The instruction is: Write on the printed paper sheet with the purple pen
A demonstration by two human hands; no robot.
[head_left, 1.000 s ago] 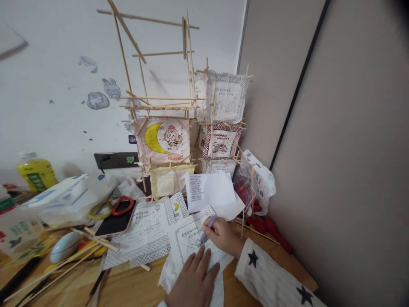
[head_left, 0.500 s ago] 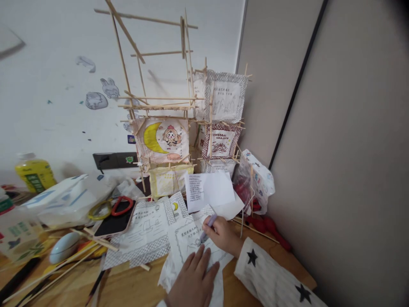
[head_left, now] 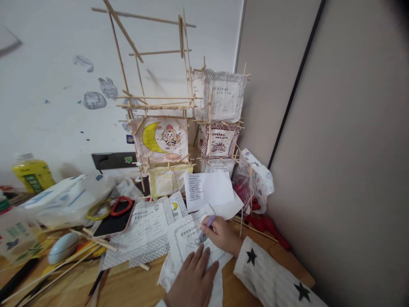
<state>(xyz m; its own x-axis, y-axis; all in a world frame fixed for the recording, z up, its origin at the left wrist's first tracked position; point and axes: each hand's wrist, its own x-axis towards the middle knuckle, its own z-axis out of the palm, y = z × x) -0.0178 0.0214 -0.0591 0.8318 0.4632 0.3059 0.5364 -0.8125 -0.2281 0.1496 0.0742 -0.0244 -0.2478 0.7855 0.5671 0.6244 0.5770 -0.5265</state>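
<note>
My right hand (head_left: 222, 235) is closed round a purple pen (head_left: 208, 224), its tip hidden near the drawing on a white sheet (head_left: 183, 243). That sheet carries handwritten characters, line drawing and a patterned border. Flat on its lower part lies my left hand (head_left: 194, 275), fingers stretched out, holding nothing. To the left is another drawn sheet (head_left: 145, 232) with sailing boats and a lattice border. A page of handwritten lines (head_left: 209, 192) rests just behind my right hand, against the stick frame.
A tall wooden-stick frame (head_left: 162, 99) with drawn paper panels (head_left: 161, 140) stands at the back. Leftward lie red-handled scissors (head_left: 122, 206), a phone (head_left: 113, 224), loose sticks (head_left: 60, 275), a pale blue egg-shaped object (head_left: 63, 248) and a yellow bottle (head_left: 33, 174). Plastic packaging (head_left: 257, 181) sits right.
The camera view has shifted very slightly. My right hand and the pen have moved a tiny bit over the drawing; my left hand stays flat on the sheet.
</note>
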